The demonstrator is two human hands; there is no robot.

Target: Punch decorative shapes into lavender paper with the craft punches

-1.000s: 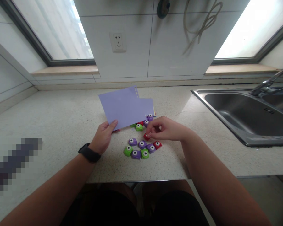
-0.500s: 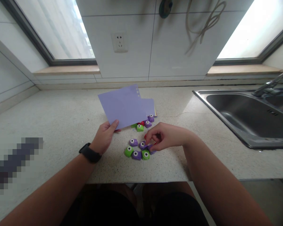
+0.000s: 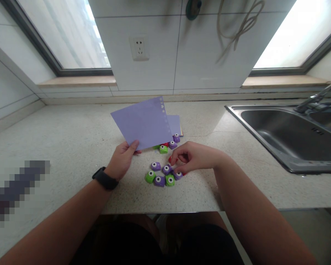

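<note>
My left hand (image 3: 123,159) grips a purple sheet of paper (image 3: 143,125) at its lower edge, thumb on top. Small cut-out shapes run along the sheet's right edge. Over a group of small craft punches, my right hand (image 3: 194,157) is bent with thumb and index finger apart, nothing visibly held between them. Nearby are a purple punch (image 3: 167,169), another purple punch (image 3: 178,175) and a green punch (image 3: 170,180), with white tops bearing dark shapes. A red punch (image 3: 171,159) shows partly beside the fingertips.
Behind the held sheet lies more purple paper (image 3: 174,124), partly covered. Another group of punches, including a green one (image 3: 163,149), sits near the sheet's lower edge. A steel sink (image 3: 260,147) is set into the counter at right. The counter's front edge (image 3: 165,212) lies close to me.
The sheet has shifted slightly left and turned, so more of its cut-out edge shows. My right hand has lifted slightly, uncovering the purple punch below its thumb.
</note>
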